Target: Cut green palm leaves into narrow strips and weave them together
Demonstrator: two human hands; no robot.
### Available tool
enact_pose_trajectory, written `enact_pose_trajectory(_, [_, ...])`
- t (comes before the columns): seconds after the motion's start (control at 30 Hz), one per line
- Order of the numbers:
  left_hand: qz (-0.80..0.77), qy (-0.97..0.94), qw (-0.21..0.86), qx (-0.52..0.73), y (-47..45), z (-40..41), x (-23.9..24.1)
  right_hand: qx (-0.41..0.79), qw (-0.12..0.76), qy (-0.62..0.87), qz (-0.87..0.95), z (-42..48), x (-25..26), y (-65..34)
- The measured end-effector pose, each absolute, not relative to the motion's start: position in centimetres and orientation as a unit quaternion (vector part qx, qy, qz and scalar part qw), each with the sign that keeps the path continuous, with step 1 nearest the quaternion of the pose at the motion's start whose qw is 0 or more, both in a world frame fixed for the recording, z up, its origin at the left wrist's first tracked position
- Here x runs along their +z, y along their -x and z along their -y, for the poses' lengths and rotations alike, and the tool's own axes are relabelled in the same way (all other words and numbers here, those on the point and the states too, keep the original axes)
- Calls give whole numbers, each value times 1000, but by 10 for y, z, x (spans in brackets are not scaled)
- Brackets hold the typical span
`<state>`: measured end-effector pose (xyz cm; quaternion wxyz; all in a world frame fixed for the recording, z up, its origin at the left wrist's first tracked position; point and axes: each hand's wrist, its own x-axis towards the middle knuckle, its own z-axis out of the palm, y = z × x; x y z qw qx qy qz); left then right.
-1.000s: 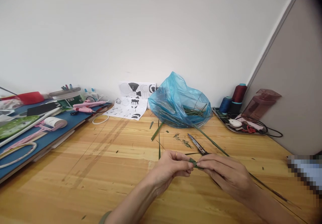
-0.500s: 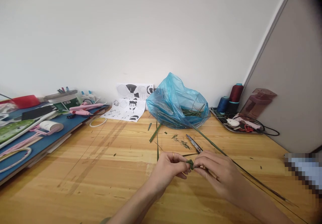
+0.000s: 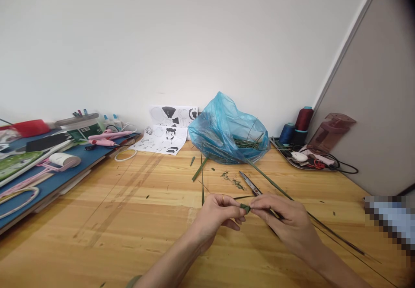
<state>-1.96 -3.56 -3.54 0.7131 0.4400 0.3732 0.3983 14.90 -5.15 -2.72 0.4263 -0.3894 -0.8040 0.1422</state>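
Observation:
My left hand (image 3: 216, 213) and my right hand (image 3: 282, 221) meet low over the wooden table (image 3: 129, 219), both pinching a small folded piece of green leaf strip (image 3: 246, 208) between their fingertips. A ring shows on my left hand. A long green leaf blade (image 3: 324, 225) trails from under my right hand toward the right. Scissors (image 3: 250, 183) lie just beyond my fingers, partly hidden by my right hand. Behind them a blue plastic bag (image 3: 227, 130) holds more green strips.
Loose leaf strips (image 3: 200, 170) and green clippings (image 3: 231, 180) lie on the table. Printed paper sheets (image 3: 165, 137) lean at the wall. A blue board (image 3: 61, 162) with craft tools lies left. A metal tray (image 3: 308, 160), thread spools (image 3: 300, 126) and a brown bottle (image 3: 333, 130) stand right.
Both hands stay pinched on the folded leaf; the fingers have shifted slightly, working the fold. The view has drifted a little.

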Motion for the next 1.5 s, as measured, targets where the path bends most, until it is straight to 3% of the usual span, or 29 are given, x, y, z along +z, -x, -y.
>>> enact_pose_trajectory(0.23, [-408,-436,686,416,15,36,-33,109,441,356,817,52,-36,-150])
enact_pose_trajectory(0.6, [-400,-411,645,505,16,32,-38,226,414,455,755,52,-34,-138])
enact_pose_trajectory(0.87, [-359,-390,691,492,16,34,-41,121,445,383,801,51,-38,-141])
enact_pose_trajectory(1.2, [-355,-437,686,460,19,33,-38,337,383,440,738,48,-31,-142])
enact_pose_trajectory(1.5, [-378,-516,627,445,18,31,-39,345,382,469,718,49,-36,-141])
